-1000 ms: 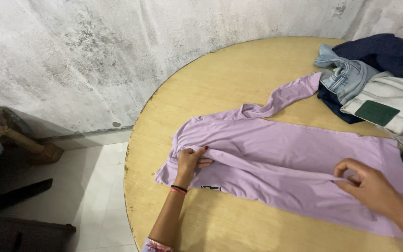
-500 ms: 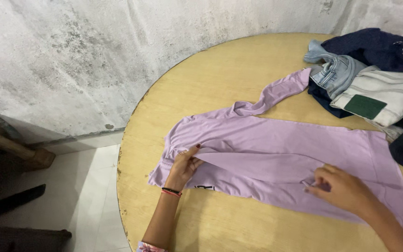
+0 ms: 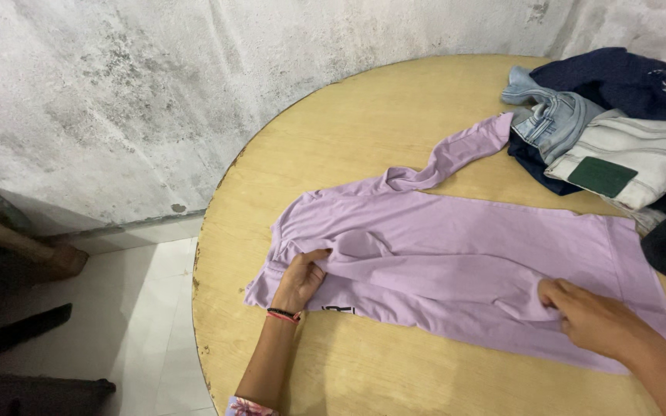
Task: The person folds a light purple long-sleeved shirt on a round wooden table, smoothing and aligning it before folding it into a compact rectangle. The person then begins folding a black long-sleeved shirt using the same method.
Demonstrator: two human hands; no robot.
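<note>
1. The left hand (image 3: 300, 279) pinches a fold of the lilac shirt (image 3: 456, 254) near its collar end, fingers curled into the cloth.
2. The right hand (image 3: 591, 317) presses down on the same fold further along, fingers bent and gripping the cloth.
3. The shirt lies spread flat on the worktop (image 3: 364, 139) between and beyond both hands, one sleeve (image 3: 456, 154) trailing away from the left hand towards the far side.
4. The worktop is round, pale yellow wood, with a worn, chipped edge just left of the left hand.
5. Beyond the right hand sits a heap of clothes (image 3: 618, 123): blue jeans, a dark blue piece and a white striped one with a green patch, touching the sleeve's end.
6. Past the worktop stands a stained, mottled grey wall (image 3: 156, 100); to the left of the left hand, white floor tiles (image 3: 140, 323) show below.
</note>
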